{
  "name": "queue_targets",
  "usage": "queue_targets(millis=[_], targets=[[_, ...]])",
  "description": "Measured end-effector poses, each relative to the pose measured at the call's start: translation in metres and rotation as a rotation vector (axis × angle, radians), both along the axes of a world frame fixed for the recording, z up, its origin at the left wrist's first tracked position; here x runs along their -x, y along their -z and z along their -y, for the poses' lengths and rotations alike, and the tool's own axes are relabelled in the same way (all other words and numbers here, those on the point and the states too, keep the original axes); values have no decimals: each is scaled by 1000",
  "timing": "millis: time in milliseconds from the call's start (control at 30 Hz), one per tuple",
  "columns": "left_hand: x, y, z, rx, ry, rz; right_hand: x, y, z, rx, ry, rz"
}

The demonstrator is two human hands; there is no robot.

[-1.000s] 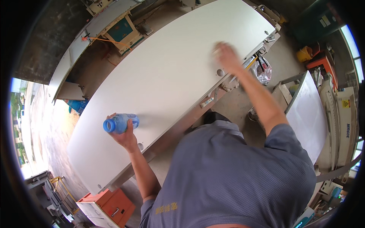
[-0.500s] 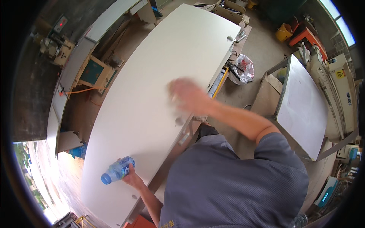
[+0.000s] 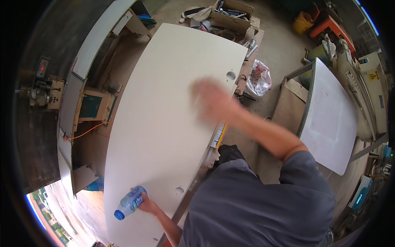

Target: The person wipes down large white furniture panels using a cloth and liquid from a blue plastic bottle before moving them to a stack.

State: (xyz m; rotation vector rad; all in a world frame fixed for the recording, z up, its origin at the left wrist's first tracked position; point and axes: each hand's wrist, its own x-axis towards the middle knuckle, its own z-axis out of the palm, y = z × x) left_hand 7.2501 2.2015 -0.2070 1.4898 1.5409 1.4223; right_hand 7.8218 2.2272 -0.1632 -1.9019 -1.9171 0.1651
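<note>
My left hand [image 3: 147,204] is wrapped round a clear plastic bottle [image 3: 131,202] with a blue cap and a blue label. The bottle is tilted over the near left part of a long white panel [image 3: 164,111], its cap pointing down and left. Over the right half of the panel, my right hand [image 3: 210,100] is smeared by motion. Its fingers cannot be made out, and whether anything lies under or in them is hidden by the blur. Round holes show along the panel's right edge.
An open cardboard box [image 3: 232,18] of tools stands beyond the panel's far end. To the right are a plastic bag [image 3: 258,78] of scraps, a framed white board [image 3: 329,119] and a yellow bucket [image 3: 303,22]. A long pale bench [image 3: 98,35] runs along the left.
The whole view has turned and shifted, showing more clutter past the panel's far end. My left hand still grips the bottle, now lower in view. The right hand stays blurred, slightly farther right.
</note>
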Motion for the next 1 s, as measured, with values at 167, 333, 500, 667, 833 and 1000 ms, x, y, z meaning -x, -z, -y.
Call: queue_targets(millis=[167, 333, 500, 667, 833, 1000], targets=[[-5, -4, -5, 78, -43, -102, -133, 12, -30, -15, 510, 196], [3, 4, -4, 105, -94, -161, -156, 10, -30, 81, 529, 71], [26, 16, 3, 82, -124, -186, -98, -5, -34, 87, 377, 157], [10, 14, -7, 94, -132, -230, -179, -2, -61, -14, 618, 163], [19, 14, 6, 93, -171, -206, -128, -1, -45, 138, 471, 34], [0, 8, -4, 37, -128, -226, -170, -5, -63, 185, 660, 142]])
